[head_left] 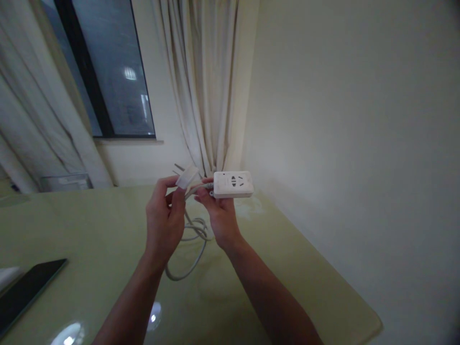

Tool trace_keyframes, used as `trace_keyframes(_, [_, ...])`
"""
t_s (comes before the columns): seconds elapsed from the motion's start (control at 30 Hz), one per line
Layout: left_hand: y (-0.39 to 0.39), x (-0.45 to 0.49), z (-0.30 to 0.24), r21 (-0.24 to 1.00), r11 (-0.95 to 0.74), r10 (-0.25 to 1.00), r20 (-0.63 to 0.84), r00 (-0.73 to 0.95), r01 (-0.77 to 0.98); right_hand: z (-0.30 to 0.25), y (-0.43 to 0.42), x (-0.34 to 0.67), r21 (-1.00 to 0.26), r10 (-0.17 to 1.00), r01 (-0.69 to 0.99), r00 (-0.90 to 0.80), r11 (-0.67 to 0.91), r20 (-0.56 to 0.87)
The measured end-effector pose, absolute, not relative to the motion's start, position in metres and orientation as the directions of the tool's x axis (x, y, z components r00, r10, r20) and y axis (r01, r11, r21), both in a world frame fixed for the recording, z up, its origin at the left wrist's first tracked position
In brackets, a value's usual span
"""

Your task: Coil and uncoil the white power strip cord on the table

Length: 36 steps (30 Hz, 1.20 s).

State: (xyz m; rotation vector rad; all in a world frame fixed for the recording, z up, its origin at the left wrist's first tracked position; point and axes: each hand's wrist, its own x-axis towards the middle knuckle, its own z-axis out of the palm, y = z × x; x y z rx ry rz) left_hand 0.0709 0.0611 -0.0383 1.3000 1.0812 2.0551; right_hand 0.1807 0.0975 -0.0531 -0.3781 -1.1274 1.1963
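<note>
My left hand [167, 211] pinches a white plug [187, 177] whose metal prongs point up and to the left. Beside it, my right hand [221, 213] is closed around the cord end of a white power strip [233, 184], with the thumb near the cable's exit. The strip lies level, its socket holes facing up toward me. From both pieces runs a pale cable [190, 273] that hangs in loose loops below the hands, over the table. Part of the cable is hidden behind my fingers.
A glossy yellow-green table [108, 230] spreads below, reflecting lights. A dark flat object [32, 292] and something white [9, 277] lie at its left. The wall [341, 143] borders it on the right; a curtain [201, 72] and window [111, 67] are behind.
</note>
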Motion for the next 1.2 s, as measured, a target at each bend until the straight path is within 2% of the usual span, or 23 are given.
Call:
trace_keyframes(0.17, [0.058, 0.072, -0.034, 0.767, -0.599, 0.654, 0.635, -0.412, 0.232, -0.052, 0.096, 0.181, -0.747, 0.873, -0.529, -0.021, 0.403, 0.487])
trace_keyframes(0.23, [0.057, 0.073, -0.034, 0.761, -0.594, 0.648, 0.644, -0.406, 0.259, -0.05, 0.095, 0.182, -0.743, 0.866, -0.514, 0.002, 0.429, 0.5])
trace_keyframes(0.43, [0.058, 0.074, -0.035, 0.854, -0.52, 0.785, 0.494, -0.374, 0.037, -0.048, 0.089, 0.186, -0.702, 0.832, -0.528, 0.015, 0.477, 0.554])
trace_keyframes(0.5, [0.059, 0.073, -0.035, 0.869, -0.493, 0.811, 0.476, -0.34, 0.04, -0.049, 0.088, 0.189, -0.701, 0.828, -0.529, 0.008, 0.479, 0.56])
trace_keyframes(0.67, [0.06, 0.073, -0.038, 0.813, -0.51, 0.743, 0.581, -0.332, 0.281, -0.052, 0.089, 0.191, -0.692, 0.805, -0.517, -0.008, 0.504, 0.593])
trace_keyframes(0.83, [0.059, 0.077, -0.042, 0.644, -0.423, 0.546, 0.742, -0.388, 0.637, -0.051, 0.088, 0.182, -0.69, 0.85, -0.581, 0.003, 0.43, 0.527])
trace_keyframes(0.9, [0.059, 0.077, -0.044, 0.624, -0.432, 0.52, 0.762, -0.385, 0.652, -0.048, 0.088, 0.18, -0.676, 0.888, -0.645, 0.006, 0.355, 0.461])
trace_keyframes(1.03, [0.056, 0.075, -0.042, 0.595, -0.501, 0.572, 0.773, -0.276, 0.628, -0.044, 0.096, 0.185, -0.685, 0.941, -0.685, 0.0, 0.247, 0.339])
trace_keyframes(1.1, [0.056, 0.073, -0.04, 0.46, -0.517, 0.5, 0.847, -0.181, 0.722, -0.046, 0.103, 0.188, -0.709, 0.969, -0.677, 0.029, 0.199, 0.245])
trace_keyframes(1.2, [0.055, 0.071, -0.038, 0.144, -0.538, 0.356, 0.932, 0.069, 0.831, -0.055, 0.115, 0.191, -0.736, 0.992, -0.667, 0.036, 0.116, 0.123])
